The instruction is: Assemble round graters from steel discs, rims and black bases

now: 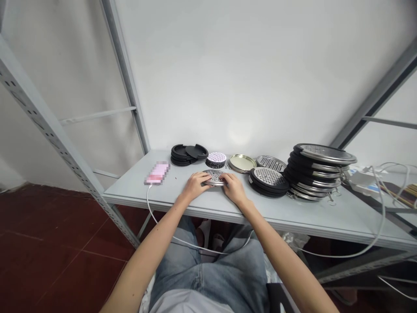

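Note:
A round perforated metal disc [215, 177] with a shiny rim lies at the front of the grey shelf, between my two hands. My left hand [196, 184] is closed on its left edge, fingers curled over the top. On the opposite edge, my right hand [233, 187] grips with bent fingers; the thumbs are partly hidden. Just behind the disc stands a small stack of patterned round pieces [216, 159], with gold-coloured metal rings [242, 163] beside it. Right of my right hand sit black round holders topped by a perforated metal disc [269, 177].
A tall stack of black holders and metal discs [321, 169] stands at the right. Black round trays [184, 154] lie at the back left. A blurred pink phone [158, 173] has a white cable [149, 204] hanging over the front edge. Metal posts [125, 74] frame the shelf [130, 184].

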Tool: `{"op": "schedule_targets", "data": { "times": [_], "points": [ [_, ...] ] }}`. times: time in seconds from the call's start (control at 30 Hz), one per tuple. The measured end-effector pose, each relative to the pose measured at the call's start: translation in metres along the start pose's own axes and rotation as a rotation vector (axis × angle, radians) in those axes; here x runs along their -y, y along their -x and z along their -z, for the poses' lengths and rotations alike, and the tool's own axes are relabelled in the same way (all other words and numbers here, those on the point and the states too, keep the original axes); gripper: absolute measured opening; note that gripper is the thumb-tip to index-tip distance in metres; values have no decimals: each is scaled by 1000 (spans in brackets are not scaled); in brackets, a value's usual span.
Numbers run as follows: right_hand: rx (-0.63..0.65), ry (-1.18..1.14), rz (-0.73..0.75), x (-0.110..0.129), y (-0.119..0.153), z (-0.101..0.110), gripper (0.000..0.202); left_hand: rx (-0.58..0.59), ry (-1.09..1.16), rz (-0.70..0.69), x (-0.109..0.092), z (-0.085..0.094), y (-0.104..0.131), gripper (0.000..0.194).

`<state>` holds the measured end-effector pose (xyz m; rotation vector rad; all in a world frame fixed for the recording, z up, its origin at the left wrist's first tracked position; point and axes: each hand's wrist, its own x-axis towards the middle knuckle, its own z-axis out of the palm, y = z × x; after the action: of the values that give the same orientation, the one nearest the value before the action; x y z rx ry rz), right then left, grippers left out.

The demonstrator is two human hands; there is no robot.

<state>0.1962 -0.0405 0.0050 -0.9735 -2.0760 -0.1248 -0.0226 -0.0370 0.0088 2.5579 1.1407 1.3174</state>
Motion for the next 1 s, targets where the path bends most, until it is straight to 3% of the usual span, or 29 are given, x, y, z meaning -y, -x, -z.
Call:
{"op": "schedule_targets", "data": {
  "times": [0.23, 0.47, 0.73, 1.0],
  "points": [
    [11, 49, 81, -1, 1, -1, 31, -5, -19, 29, -2, 1, -1, 36],
    [-85, -166, -76, -14, 3, -6, 33, 4, -58, 53, -1, -1, 0, 42],
    [-20, 27, 33, -2, -1, 0, 32, 86, -162, 73, -2, -2, 0, 38],
    [-84, -117, 22, -14, 2, -2, 29, 9, -126, 2, -4, -2, -1, 37]
  ]
}}
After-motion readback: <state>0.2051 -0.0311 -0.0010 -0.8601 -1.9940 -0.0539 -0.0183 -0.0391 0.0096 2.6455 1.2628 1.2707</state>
